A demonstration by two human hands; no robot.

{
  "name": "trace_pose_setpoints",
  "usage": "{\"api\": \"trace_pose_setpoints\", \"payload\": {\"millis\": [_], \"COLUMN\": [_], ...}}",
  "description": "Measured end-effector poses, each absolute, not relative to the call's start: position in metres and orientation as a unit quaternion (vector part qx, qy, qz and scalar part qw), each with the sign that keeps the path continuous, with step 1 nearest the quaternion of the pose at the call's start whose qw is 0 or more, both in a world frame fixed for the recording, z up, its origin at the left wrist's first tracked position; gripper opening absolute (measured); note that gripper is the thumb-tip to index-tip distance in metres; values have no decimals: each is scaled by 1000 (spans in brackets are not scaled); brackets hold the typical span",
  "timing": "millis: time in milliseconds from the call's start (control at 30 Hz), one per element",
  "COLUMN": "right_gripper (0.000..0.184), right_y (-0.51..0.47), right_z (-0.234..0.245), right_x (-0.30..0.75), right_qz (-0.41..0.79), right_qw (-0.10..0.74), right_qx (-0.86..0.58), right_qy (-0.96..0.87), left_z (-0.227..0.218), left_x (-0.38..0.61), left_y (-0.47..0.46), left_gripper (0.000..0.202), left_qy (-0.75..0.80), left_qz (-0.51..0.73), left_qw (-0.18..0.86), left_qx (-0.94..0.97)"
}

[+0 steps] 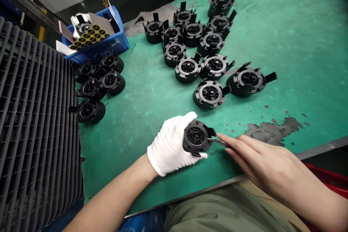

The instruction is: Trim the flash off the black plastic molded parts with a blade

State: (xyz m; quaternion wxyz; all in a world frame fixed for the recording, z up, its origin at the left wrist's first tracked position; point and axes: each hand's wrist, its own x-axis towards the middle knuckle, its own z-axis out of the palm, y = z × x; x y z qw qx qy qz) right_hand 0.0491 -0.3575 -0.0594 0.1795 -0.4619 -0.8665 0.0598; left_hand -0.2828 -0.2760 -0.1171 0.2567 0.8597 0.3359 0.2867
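Note:
In a white glove, my left hand [174, 143] is closed around a round black plastic housing [197, 136]. The housing's ribbed circular face is turned up toward me, and a dark tab sticks out on its right side. My bare right hand [252, 152] pinches what look like slim metal tweezers [217, 141], whose tip meets the right rim of that face. Just beyond my left hand, another black housing [209, 94] with a shiny grey ring stands on the green table.
Several similar housings [194, 29] stand grouped toward the back of the green table [130, 108]. More housings [91, 110] are at the left, beside a black slatted rack [40, 116]. A blue bin [119, 41] behind them holds a yellow-and-black sticker sheet [91, 36] and boards.

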Motion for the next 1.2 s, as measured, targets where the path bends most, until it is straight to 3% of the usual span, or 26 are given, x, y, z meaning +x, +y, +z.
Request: {"api": "trace_pose_setpoints", "payload": {"millis": [167,467,600,700,900,1200], "right_gripper": [67,50,69,79,70,79], "right_y": [-352,-306,-301,-293,-267,-288], "right_z": [-62,-31,-33,-35,-15,-17], "right_x": [71,77,82,84,81,81], "right_qz": [103,199,157,125,134,55], "right_qw": [195,132,111,119,78,58], "right_qx": [-477,-386,-344,-316,-235,-252], "right_qy": [-851,-891,-919,-933,-960,-964], "left_z": [-102,-90,-95,-100,-100,-96], "left_x": [-284,-287,-284,-283,-283,-278], "left_y": [-271,-270,-270,-270,-272,-271], "left_gripper": [128,118,123,110,95,89], "left_qy": [293,255,266,280,293,276], "left_qz": [272,248,236,235,236,275], "left_qw": [291,305,296,278,267,238], "left_qx": [869,884,887,888,887,890]}}
